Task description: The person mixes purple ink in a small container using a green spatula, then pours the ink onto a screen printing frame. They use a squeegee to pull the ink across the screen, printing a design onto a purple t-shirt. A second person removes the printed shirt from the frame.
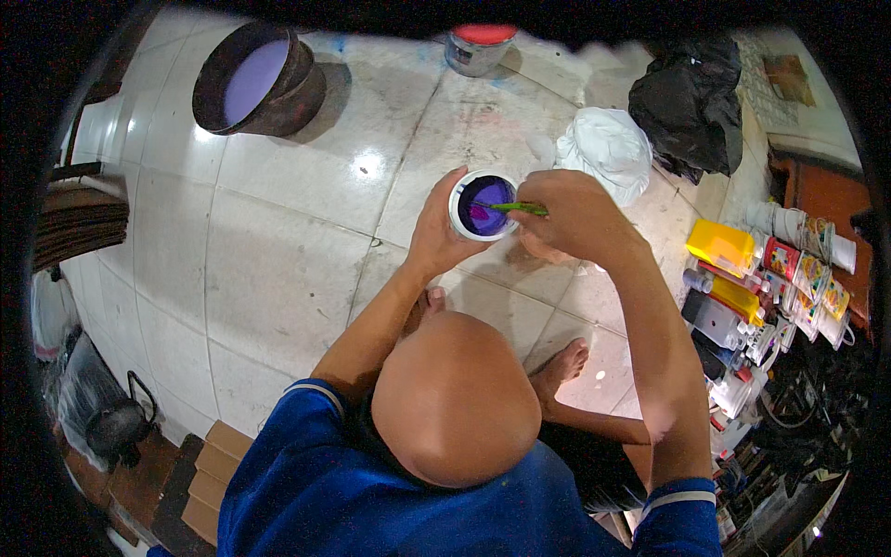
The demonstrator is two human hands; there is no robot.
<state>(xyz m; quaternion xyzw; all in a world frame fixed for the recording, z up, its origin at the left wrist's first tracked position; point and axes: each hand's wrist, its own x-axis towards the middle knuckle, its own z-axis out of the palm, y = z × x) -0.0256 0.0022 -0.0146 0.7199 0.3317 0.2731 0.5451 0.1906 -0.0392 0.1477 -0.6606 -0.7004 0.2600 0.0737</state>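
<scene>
Seen from above, over a white tiled floor [278, 260]. Left hand [434, 232] wrapped around the side of a small white cup of purple paint [484, 205], thumb and fingers closed on its rim and wall, holding it up off the floor just in front of the knees. Right hand [571, 215] curled shut around a thin green stick [518, 208], pinched at the fingertips; stick lying nearly level, reaching leftward from the fingers over the cup's rim, far end dipped in the purple liquid beside a pinkish streak. Cup thus sitting between the two hands, touching the left palm side and just beside the right fingertips. Both forearms coming up from blue sleeves with pale cuffs at the lower edge. Bare feet [563, 367] on the tiles below the cup. Farther off: a dark round bucket holding pale lilac liquid [258, 80] at upper left, a tin with a red lid [477, 46] at top centre, a bunched white cloth [608, 148] just beyond the right hand, a black plastic bag [691, 102] behind it, and a jumble of yellow and coloured boxes and bottles [761, 288] along the right.
</scene>
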